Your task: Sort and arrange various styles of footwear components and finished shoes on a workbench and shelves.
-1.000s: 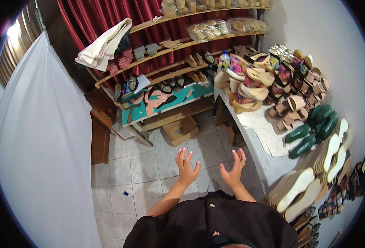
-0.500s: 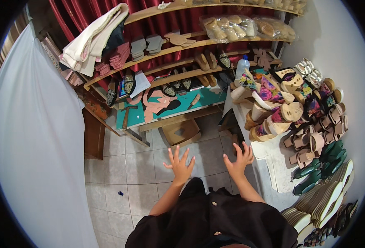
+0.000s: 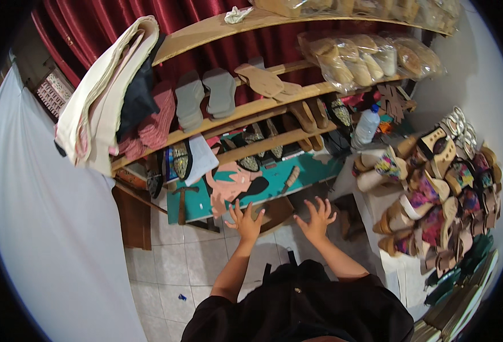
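Note:
Both hands are held out in front of me over the floor, fingers spread and nothing in them. My left hand [image 3: 246, 223] is close to the front edge of a green-topped bench [image 3: 197, 212], just below pink cut pieces [image 3: 228, 181] that lie on it. My right hand [image 3: 317, 219] is level with the left, beside a cardboard box [image 3: 278, 215] under the bench. On the bench top lie a hammer [image 3: 182, 206] at the left and a tool with a wrapped handle [image 3: 291, 178] at the right. A black piece [image 3: 257, 187] rests beside the pink ones.
Above the bench, wooden shelves [image 3: 234, 114] carry grey sole stacks [image 3: 190, 102], bagged shoe forms [image 3: 354, 60] and folded white cloth [image 3: 106, 97]. To my right, a table holds many sandals [image 3: 434, 185]; a water bottle [image 3: 366, 125] stands behind them. A white curtain [image 3: 52, 228] hangs at left.
My view has tilted up and come nearer the bench, so the shelves look larger. Both hands remain raised and spread, now seen closer to the bench's front edge.

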A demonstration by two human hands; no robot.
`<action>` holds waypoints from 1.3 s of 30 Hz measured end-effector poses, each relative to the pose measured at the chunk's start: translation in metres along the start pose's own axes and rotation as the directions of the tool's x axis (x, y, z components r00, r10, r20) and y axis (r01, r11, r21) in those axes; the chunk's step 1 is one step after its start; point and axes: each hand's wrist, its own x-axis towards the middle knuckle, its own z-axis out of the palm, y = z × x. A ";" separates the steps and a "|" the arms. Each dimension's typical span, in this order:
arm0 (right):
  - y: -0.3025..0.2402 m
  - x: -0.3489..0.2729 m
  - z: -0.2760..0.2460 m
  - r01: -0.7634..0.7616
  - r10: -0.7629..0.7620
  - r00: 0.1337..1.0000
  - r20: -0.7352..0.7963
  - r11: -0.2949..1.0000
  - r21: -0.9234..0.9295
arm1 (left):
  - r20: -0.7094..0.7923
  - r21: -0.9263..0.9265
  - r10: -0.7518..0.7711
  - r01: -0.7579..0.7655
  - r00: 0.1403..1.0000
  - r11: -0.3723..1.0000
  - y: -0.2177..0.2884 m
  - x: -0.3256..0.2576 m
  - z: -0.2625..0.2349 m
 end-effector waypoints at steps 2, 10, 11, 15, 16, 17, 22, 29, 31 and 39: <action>-0.001 0.025 0.040 0.006 -0.006 1.000 -0.001 1.000 0.009 | 0.053 0.017 -0.121 0.120 0.991 0.993 -0.010 0.027 0.026; -0.042 0.153 0.215 0.134 -0.124 0.989 -0.082 0.983 0.128 | 0.029 0.098 -0.191 0.188 0.981 0.977 -0.075 0.136 0.161; -0.022 0.172 0.229 0.100 -0.091 0.991 -0.093 0.991 0.090 | 0.229 0.125 -0.280 0.257 0.933 0.958 -0.038 0.149 0.165; -0.055 0.201 0.264 0.052 -0.041 0.996 -0.075 0.987 0.154 | 0.116 0.088 -0.339 0.330 0.934 0.940 -0.059 0.172 0.189; -0.061 0.207 0.267 0.025 -0.013 0.997 -0.073 0.985 0.173 | 0.111 0.087 -0.347 0.338 0.931 0.937 -0.062 0.174 0.193; -0.065 0.215 0.273 0.009 0.008 0.997 -0.082 0.979 0.205 | 0.113 0.109 -0.353 0.341 0.929 0.934 -0.066 0.177 0.195; -0.055 0.230 0.291 0.024 -0.029 0.999 0.036 0.989 0.148 | 0.078 0.100 -0.303 0.295 0.950 0.950 -0.071 0.182 0.203; -0.037 0.199 0.274 0.209 -0.212 0.976 0.055 0.977 0.049 | 0.078 -0.059 -0.190 0.194 0.979 0.979 -0.088 0.172 0.138; -0.033 0.191 0.259 0.235 -0.236 0.970 0.062 0.972 0.033 | 0.111 -0.069 -0.174 0.182 0.978 0.981 -0.103 0.165 0.136; -0.004 0.154 0.243 0.389 -0.376 0.916 0.141 0.918 -0.080 | 0.226 0.072 -0.178 0.166 0.958 0.984 -0.119 0.130 0.126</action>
